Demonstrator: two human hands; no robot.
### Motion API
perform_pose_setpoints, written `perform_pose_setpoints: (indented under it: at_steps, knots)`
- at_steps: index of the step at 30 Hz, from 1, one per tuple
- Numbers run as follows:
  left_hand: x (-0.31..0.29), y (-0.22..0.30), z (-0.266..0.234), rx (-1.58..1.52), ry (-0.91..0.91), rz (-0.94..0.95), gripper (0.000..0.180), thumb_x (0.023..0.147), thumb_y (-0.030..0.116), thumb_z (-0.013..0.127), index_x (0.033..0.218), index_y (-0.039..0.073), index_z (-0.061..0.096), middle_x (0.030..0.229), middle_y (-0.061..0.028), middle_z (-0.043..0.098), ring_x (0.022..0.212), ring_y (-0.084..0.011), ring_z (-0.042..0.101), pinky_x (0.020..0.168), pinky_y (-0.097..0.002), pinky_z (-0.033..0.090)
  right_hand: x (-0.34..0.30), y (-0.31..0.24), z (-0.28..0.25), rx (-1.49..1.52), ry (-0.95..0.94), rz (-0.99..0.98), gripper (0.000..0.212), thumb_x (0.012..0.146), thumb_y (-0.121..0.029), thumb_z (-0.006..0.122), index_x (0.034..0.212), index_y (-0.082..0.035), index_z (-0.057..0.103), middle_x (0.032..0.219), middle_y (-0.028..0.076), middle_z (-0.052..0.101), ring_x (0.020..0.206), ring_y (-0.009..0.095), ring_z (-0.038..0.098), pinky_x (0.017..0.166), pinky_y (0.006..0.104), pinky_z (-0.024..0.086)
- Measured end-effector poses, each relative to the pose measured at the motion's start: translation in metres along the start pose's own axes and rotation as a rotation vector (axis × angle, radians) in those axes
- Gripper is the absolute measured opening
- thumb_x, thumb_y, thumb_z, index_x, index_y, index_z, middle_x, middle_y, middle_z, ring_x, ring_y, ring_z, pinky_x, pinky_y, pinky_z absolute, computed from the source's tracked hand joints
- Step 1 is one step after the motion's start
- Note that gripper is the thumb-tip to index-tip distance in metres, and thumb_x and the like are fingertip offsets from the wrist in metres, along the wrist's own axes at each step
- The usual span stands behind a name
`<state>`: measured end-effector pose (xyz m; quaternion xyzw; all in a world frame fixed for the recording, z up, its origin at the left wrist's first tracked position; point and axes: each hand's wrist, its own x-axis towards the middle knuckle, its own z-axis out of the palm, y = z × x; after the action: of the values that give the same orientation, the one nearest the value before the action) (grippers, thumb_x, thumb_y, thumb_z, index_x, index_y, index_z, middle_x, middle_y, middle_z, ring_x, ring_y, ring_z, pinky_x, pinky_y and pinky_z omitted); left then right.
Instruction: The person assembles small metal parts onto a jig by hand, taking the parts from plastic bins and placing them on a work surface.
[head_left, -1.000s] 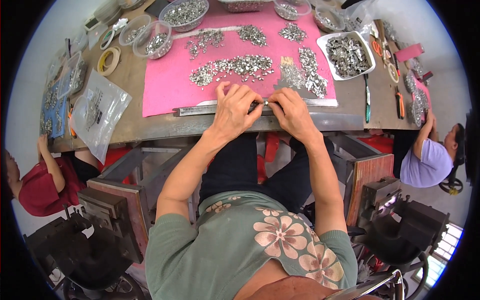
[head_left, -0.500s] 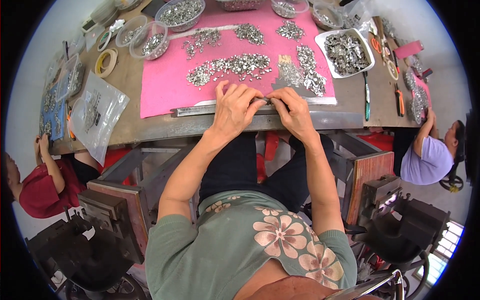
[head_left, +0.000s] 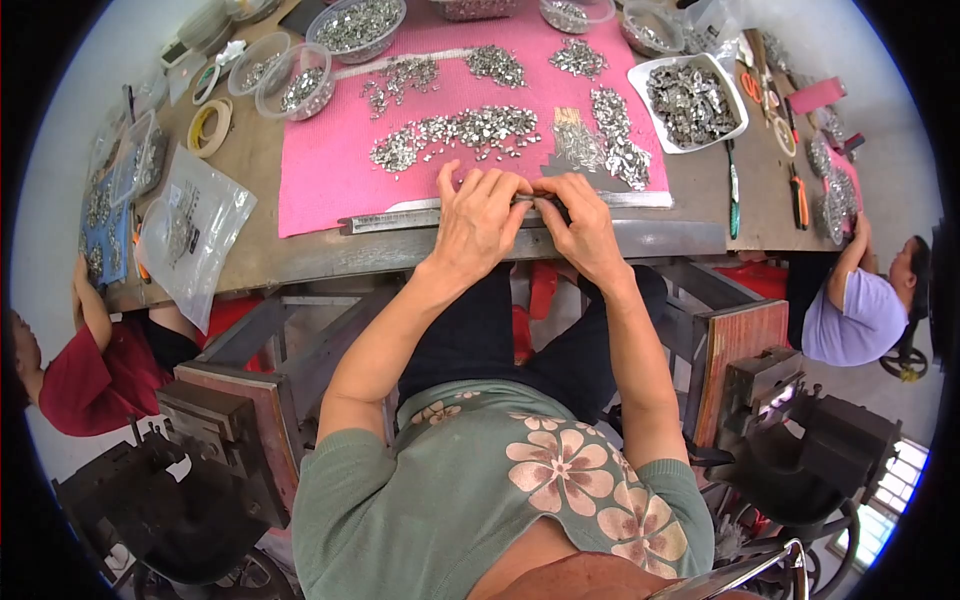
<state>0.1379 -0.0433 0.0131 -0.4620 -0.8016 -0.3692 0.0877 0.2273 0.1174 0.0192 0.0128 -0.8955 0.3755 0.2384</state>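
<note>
Over the metal bar [head_left: 390,222], left hand [head_left: 479,216] and right hand [head_left: 583,226] seemingly pinch something.

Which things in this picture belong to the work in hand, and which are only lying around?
Seem part of the work:
- left hand and right hand, close together at the bar; what they may hold is unclear
- metal pieces
- pink mat

Seem only lying around:
- tape
- bag
- scissors
- pliers
</note>
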Motion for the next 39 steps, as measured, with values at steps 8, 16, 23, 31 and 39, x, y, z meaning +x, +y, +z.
perform_pose_setpoints:
  at_steps: [8,16,23,31,39]
  knots:
    - [0.020,-0.031,-0.007,0.312,-0.160,-0.076,0.047,0.105,0.034,0.050,0.144,0.007,0.054,0.156,-0.0101,0.045,0.145,-0.0476,0.032,0.112,-0.0757,0.012,0.032,0.015,-0.002,-0.250,0.031,-0.128,0.026,0.092,-0.002,0.063,0.118,0.001,0.065,0.118,0.015,0.066,0.112,0.033,0.061,0.096,0.0412,0.048]
    - [-0.007,-0.020,-0.031,0.125,-0.376,-0.015,0.046,0.106,0.036,0.047,0.140,0.008,0.059,0.152,-0.0040,0.052,0.147,-0.0499,0.026,0.109,-0.0810,0.005,0.023,0.019,-0.013,-0.273,-0.317,-0.127,0.027,0.094,-0.004,0.061,0.120,-0.001,0.069,0.135,0.010,0.064,0.133,0.034,0.052,0.110,0.0457,0.038]
    - [0.004,-0.035,-0.038,0.030,-0.091,-0.163,0.018,0.094,0.026,0.069,0.108,0.017,0.076,0.108,0.0013,0.073,0.113,-0.0241,0.058,0.111,-0.0577,0.021,0.032,0.017,-0.017,-0.205,-0.146,0.008,0.014,0.090,-0.004,0.066,0.103,-0.002,0.072,0.097,0.013,0.069,0.098,0.031,0.064,0.086,0.0404,0.049]
    - [0.015,-0.034,-0.019,0.099,-0.011,-0.080,0.008,0.085,0.018,0.075,0.093,0.018,0.075,0.085,0.0008,0.062,0.093,-0.0219,0.057,0.103,-0.0516,0.028,0.035,0.017,0.001,-0.153,-0.077,-0.010,0.009,0.083,-0.004,0.074,0.092,-0.003,0.072,0.082,0.012,0.060,0.085,0.030,0.059,0.077,0.0409,0.047]
    - [0.024,-0.041,-0.016,0.193,-0.079,0.129,0.010,0.085,0.015,0.074,0.094,0.019,0.075,0.088,0.0014,0.061,0.096,-0.0211,0.056,0.102,-0.0544,0.029,0.027,0.016,-0.008,-0.119,-0.092,0.014,0.009,0.086,-0.005,0.073,0.093,0.000,0.070,0.085,0.012,0.062,0.082,0.030,0.061,0.075,0.0399,0.048]
